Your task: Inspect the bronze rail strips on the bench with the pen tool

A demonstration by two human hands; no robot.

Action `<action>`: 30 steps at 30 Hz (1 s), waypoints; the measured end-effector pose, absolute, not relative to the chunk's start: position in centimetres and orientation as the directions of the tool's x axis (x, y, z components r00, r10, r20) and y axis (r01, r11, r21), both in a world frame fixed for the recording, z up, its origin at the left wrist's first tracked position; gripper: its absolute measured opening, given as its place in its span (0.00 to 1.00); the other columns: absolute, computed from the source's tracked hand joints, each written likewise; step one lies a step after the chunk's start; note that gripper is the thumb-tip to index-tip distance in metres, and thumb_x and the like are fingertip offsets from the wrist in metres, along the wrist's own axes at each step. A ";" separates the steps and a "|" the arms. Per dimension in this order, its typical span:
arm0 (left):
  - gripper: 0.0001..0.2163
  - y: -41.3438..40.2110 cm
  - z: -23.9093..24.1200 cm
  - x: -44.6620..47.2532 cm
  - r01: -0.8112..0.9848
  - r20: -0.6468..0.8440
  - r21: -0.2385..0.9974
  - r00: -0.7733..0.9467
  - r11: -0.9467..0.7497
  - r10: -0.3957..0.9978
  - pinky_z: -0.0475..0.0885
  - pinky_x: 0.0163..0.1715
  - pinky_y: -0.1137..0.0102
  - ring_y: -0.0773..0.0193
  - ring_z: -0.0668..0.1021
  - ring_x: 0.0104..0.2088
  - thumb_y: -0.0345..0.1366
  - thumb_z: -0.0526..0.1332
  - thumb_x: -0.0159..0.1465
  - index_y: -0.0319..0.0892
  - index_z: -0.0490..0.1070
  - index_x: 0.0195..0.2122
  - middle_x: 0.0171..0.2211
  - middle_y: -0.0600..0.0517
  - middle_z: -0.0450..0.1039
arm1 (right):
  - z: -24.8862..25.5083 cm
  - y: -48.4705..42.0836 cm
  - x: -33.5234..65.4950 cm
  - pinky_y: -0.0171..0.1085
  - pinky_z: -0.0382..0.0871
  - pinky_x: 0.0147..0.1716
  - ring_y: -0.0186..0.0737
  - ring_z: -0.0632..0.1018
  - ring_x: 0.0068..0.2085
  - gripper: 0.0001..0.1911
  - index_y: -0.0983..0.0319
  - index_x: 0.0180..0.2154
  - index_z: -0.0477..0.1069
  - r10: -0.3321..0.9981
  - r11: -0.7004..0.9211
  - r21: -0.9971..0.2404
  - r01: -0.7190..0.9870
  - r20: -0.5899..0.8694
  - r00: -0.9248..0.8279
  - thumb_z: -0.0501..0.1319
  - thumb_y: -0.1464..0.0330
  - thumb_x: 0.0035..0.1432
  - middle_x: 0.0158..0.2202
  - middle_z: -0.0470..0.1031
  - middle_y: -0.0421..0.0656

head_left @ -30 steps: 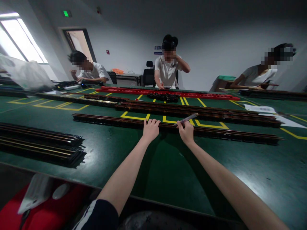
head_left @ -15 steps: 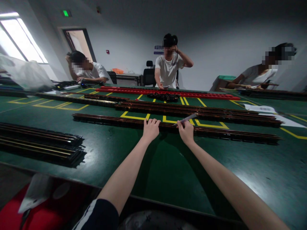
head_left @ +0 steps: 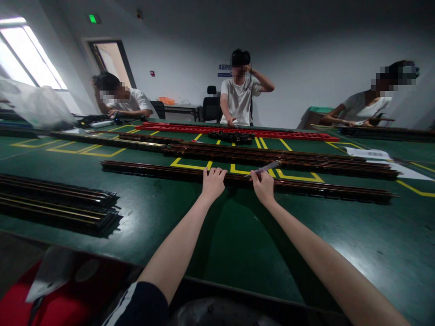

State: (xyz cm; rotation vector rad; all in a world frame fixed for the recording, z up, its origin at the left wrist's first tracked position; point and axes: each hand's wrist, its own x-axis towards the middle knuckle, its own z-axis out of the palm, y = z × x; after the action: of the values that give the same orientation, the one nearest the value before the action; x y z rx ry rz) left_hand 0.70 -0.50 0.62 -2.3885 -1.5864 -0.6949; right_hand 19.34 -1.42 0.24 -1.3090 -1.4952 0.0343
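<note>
A long, dark rail-like strip with coppery lines lies crosswise on the green table in front of me. My left hand grips it near the middle, its fingers curled over the far edge. In my right hand is a slim grey pair of tweezers, pinched between thumb and fingers. Its narrow tip slants down to the left toward the strip, close to my left hand. Whether the tip touches the strip is too small to tell.
Beyond it lie more dark strips and a red ladder-like rack. Stacked strips are at left, a plastic bag behind them. Papers lie at right. Three people in white shirts sit or stand across the table.
The near strip has slid very slightly to the left. Both my hands keep almost the same place and hold. The person opposite has lowered one hand a little.
</note>
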 end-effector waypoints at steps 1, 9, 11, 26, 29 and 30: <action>0.21 -0.5 0.6 0.7 0.908 0.482 0.098 0.314 -0.407 0.818 0.56 0.60 0.48 0.52 0.70 0.55 0.25 0.49 0.61 0.46 0.69 0.53 0.51 0.46 0.72 | 0.2 -1.4 19.4 0.46 0.66 0.37 0.44 0.73 0.30 0.23 0.57 0.21 0.65 0.717 0.390 -0.629 0.673 0.666 0.206 0.51 0.50 0.61 0.24 0.72 0.44; 0.21 -0.6 0.6 0.7 0.930 0.499 0.085 0.271 -0.358 0.823 0.56 0.60 0.51 0.53 0.71 0.53 0.22 0.49 0.60 0.44 0.70 0.51 0.50 0.47 0.73 | 0.0 -1.2 19.5 0.46 0.65 0.38 0.45 0.73 0.31 0.22 0.58 0.22 0.65 0.735 0.371 -0.638 0.675 0.646 0.207 0.51 0.52 0.61 0.26 0.73 0.45; 0.21 -0.6 0.6 0.6 0.934 0.495 0.082 0.265 -0.348 0.827 0.56 0.61 0.51 0.53 0.71 0.53 0.22 0.49 0.60 0.43 0.70 0.51 0.50 0.47 0.73 | 0.1 -1.3 19.5 0.46 0.65 0.39 0.44 0.73 0.31 0.22 0.58 0.22 0.65 0.737 0.367 -0.645 0.670 0.642 0.214 0.51 0.53 0.62 0.25 0.72 0.44; 0.24 -0.3 0.9 0.1 0.886 0.420 0.180 0.323 -0.427 0.848 0.55 0.62 0.56 0.57 0.69 0.57 0.22 0.46 0.61 0.41 0.68 0.55 0.53 0.47 0.72 | 0.4 -1.4 19.5 0.47 0.64 0.38 0.44 0.73 0.30 0.19 0.59 0.22 0.66 0.749 0.342 -0.689 0.639 0.610 0.257 0.54 0.56 0.61 0.25 0.72 0.44; 0.22 -0.2 1.0 0.2 0.890 0.399 0.190 0.315 -0.414 0.861 0.56 0.61 0.55 0.57 0.70 0.56 0.26 0.46 0.63 0.41 0.68 0.55 0.54 0.47 0.72 | 0.4 -1.4 19.4 0.46 0.64 0.38 0.44 0.73 0.29 0.19 0.59 0.22 0.66 0.760 0.336 -0.707 0.622 0.594 0.263 0.54 0.56 0.60 0.25 0.72 0.44; 0.21 -0.2 1.0 0.2 0.891 0.396 0.193 0.313 -0.411 0.864 0.56 0.61 0.55 0.57 0.70 0.56 0.28 0.46 0.64 0.42 0.68 0.55 0.53 0.47 0.72 | 0.4 -1.4 19.4 0.46 0.64 0.38 0.44 0.73 0.29 0.19 0.59 0.22 0.66 0.762 0.335 -0.709 0.620 0.591 0.264 0.54 0.56 0.60 0.25 0.72 0.44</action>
State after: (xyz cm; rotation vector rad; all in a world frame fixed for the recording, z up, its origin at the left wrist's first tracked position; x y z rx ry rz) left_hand 0.19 -0.18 1.01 -2.4944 -1.6697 -0.6897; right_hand 19.44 -1.44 0.39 -1.3552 -1.4273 0.1527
